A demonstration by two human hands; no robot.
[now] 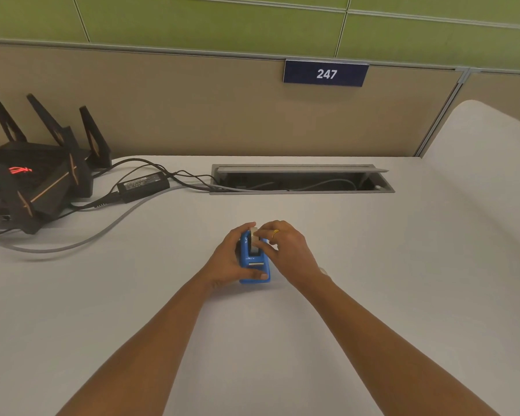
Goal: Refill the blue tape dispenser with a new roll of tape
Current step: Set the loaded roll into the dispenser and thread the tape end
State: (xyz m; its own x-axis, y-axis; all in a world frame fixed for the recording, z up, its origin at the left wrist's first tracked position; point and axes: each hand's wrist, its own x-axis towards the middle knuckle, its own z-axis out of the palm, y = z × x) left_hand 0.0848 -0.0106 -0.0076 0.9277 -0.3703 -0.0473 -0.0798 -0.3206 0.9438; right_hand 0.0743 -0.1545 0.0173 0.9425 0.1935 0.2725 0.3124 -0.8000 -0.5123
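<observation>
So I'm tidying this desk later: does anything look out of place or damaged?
Nothing damaged or spilled. The cable hatch stands open, with cords trailing loosely from the router.

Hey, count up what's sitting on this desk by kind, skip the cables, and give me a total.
Tape dispensers: 1, the blue dispenser held by the left hand and right hand
Tape rolls: 1, the roll in it
Routers: 1, black router
Power adapters: 1, black adapter
Total: 4

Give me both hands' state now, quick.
Left hand: closed around the blue tape dispenser, steadying it.
Right hand: fingers pinched on the tape roll atop the dispenser.
</observation>
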